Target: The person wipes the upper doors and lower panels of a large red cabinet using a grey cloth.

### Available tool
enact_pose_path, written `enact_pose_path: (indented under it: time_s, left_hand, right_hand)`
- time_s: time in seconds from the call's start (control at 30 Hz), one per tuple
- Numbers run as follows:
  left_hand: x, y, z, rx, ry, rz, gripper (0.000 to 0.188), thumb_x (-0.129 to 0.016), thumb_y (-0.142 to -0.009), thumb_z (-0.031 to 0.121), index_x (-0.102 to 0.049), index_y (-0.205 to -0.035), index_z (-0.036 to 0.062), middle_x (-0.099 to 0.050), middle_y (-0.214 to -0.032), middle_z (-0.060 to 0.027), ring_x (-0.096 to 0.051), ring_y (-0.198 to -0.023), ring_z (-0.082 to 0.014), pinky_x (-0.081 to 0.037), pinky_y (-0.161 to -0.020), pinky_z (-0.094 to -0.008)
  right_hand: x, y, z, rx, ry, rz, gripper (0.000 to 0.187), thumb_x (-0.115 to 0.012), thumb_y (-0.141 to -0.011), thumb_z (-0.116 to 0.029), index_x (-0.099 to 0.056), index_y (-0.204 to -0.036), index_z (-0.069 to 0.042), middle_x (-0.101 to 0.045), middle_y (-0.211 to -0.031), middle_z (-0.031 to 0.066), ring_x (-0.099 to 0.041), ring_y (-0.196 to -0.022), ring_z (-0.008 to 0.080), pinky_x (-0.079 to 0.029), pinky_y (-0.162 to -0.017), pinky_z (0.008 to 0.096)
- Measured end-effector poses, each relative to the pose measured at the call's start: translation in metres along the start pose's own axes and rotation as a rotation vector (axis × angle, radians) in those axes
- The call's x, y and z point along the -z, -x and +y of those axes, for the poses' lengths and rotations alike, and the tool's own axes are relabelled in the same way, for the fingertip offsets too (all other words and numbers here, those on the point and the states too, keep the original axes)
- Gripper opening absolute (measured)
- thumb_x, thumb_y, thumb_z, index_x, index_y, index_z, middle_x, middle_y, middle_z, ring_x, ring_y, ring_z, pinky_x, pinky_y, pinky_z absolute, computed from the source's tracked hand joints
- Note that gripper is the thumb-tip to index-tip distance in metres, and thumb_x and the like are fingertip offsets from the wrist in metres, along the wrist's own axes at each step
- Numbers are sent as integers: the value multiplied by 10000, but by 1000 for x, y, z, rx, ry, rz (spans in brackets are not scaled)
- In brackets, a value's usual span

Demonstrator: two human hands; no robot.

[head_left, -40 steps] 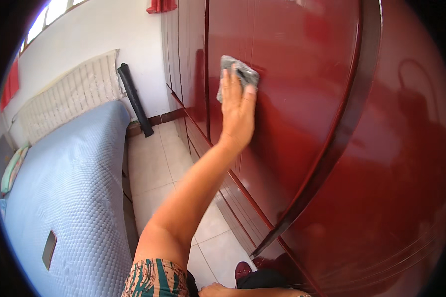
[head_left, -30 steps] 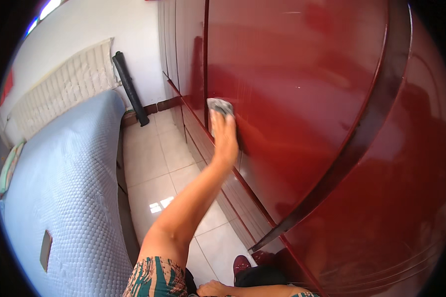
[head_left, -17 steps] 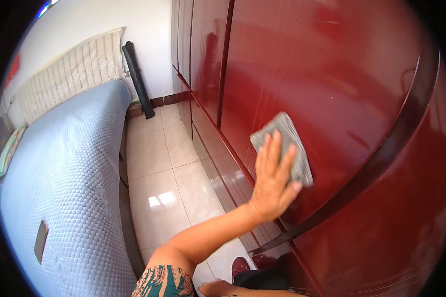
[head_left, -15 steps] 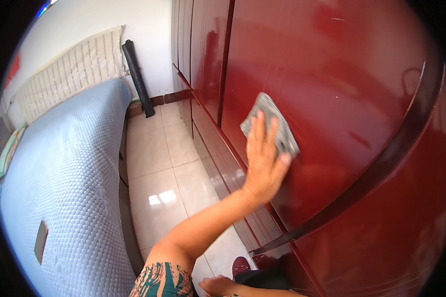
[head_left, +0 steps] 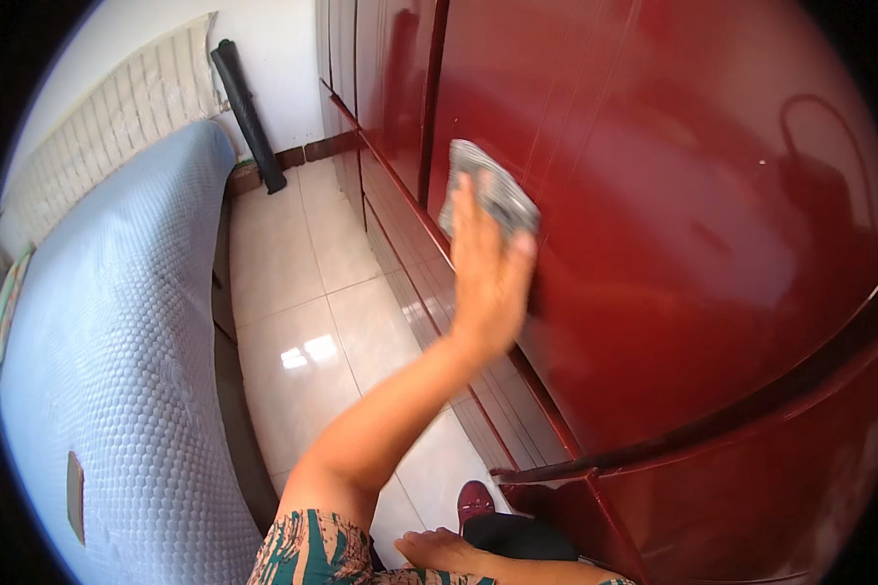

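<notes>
My left hand (head_left: 490,268) presses a grey cloth (head_left: 498,190) flat against the glossy dark red wardrobe door (head_left: 644,292). Its fingers lie stretched over the cloth, with the thumb at the cloth's lower right corner; slight motion blur softens them. The cloth's upper part spreads beyond my fingertips, close to the vertical gap between two doors. Low in the picture, my right hand (head_left: 439,551) is in front of my body, its fingers loosely extended and nothing visible in them.
A bed with a pale blue quilted cover (head_left: 146,341) stands to the left, a phone-like flat object (head_left: 75,497) lying on it. A black roll (head_left: 249,117) leans on the far wall. Tiled floor (head_left: 293,253) runs between bed and wardrobe. My dark red shoe (head_left: 475,499) shows below.
My left hand has slid the cloth up and left across the door, toward the gap between the doors. The view has shifted slightly. My right hand stays low, its fingers a little more extended.
</notes>
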State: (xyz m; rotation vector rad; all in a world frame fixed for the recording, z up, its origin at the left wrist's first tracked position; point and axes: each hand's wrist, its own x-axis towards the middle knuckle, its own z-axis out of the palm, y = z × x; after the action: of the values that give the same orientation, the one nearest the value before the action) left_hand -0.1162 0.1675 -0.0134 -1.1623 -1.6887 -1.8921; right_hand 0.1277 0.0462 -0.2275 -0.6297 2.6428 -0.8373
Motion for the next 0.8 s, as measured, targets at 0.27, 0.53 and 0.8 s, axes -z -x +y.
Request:
enact_pose_path:
  time_s: [0.27, 0.53, 0.8]
  left_hand:
    - [-6, 91, 51, -263, -119, -276, 640, -523, -906, 400, -337, -1467, 153, -129, -1554, -216, -110, -1438, -401, -134, -1131, -532]
    - [11, -7, -41, -22, -81, 13, 584, -405, -993, 280, -210, -1479, 19, -134, -1539, -248, -110, -1436, -387, -121, -1154, -432]
    - [28, 15, -75, 5, -216, -56, 525, -397, -990, 230, -291, -1404, -74, -165, -1537, -234, -143, -1423, -408, -157, -1149, -438]
  right_hand:
    - [26, 8, -19, -90, -80, -89, 291, -584, -827, -240, -498, -1022, -43, -581, -930, 147, -643, -845, 334, -484, -685, 474]
    - [29, 5, -19, -90, -96, -146, 365, -626, -856, -306, -462, -1041, -37, -551, -959, 145, -634, -870, 344, -488, -698, 476]
    - [36, 2, -23, -108, -84, -191, 345, -625, -855, -299, -470, -1029, -46, -556, -928, 140, -635, -876, 341, -490, -715, 470]
